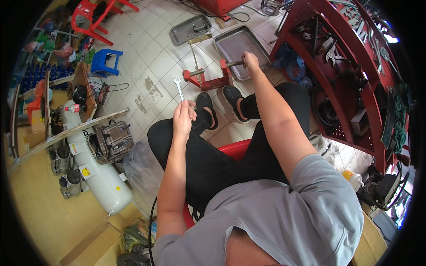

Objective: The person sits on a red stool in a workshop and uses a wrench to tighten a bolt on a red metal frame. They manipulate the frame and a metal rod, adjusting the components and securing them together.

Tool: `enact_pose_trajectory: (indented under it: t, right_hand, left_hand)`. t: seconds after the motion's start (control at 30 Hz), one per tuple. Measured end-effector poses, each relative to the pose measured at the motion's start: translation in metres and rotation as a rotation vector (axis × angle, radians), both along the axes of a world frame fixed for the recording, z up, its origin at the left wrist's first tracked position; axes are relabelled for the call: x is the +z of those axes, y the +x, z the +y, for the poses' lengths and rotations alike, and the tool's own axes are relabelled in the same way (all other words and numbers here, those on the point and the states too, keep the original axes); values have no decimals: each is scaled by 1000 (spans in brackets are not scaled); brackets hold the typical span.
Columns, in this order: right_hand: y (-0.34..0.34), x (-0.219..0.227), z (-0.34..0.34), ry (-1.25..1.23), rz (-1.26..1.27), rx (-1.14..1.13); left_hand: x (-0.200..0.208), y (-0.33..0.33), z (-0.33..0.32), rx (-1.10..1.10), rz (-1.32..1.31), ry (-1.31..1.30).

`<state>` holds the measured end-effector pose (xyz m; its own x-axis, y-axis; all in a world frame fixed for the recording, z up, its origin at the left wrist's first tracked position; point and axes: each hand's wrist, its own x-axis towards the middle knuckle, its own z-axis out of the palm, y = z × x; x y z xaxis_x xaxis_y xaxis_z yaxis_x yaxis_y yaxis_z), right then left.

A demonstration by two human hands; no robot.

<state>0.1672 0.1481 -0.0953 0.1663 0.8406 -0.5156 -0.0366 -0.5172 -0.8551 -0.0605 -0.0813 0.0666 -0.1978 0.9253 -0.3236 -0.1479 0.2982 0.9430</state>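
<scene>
On the tiled floor (153, 57): a red metal frame (216, 83) stands just beyond the pair of black clogs (204, 101), its base low and angular, with an upright piece toward each side.

Rod: a dark, round rod (234, 64) juts from the frame's right upright toward the larger tray; a greyish round length also shows at the left upright.

Wrench: the wrench (179, 89) is slim, silvery and bright, with a forked head pointing away from the body; its lower end is hidden in the fingers.

Left hand: the left hand (183, 116) grasps the wrench by its handle, above the left knee, so the tool stands out beyond the knuckles, left of the red frame and apart from it.

Right hand: the right hand (251, 61) is clenched around the outer end of the rod, with the arm stretched forward; the red frame sits to the left of this hand, between the two hands but farther out than the left one.

Trays: the larger metal tray (237, 44) lies behind the rod and partly behind the right hand; the smaller metal tray (179, 33) lies to its left and holds a grey metal part, too small to make out.

Surroundings: a blue stool (105, 62) stands well to the left, and a dark red rack (341, 88) with tools rises at the right.
</scene>
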Motion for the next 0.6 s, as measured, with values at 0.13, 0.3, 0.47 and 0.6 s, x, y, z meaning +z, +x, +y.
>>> enact_pose_trajectory:
  t: [0.13, 0.3, 0.47, 0.6]
  right_hand:
    - [-6, 5, -7, -247, -114, 14]
    - [6, 3, 2, -56, -65, 125]
    - [-11, 25, -14, -271, -158, 44]
    - [1, -5, 0, -126, -88, 64]
  left_hand:
    - [0, 0, 1, 21, -23, 23]
    - [0, 2, 4, 8, -34, 25]
    - [0, -3, -2, 21, -31, 6]
    - [0, 2, 3, 9, -21, 11]
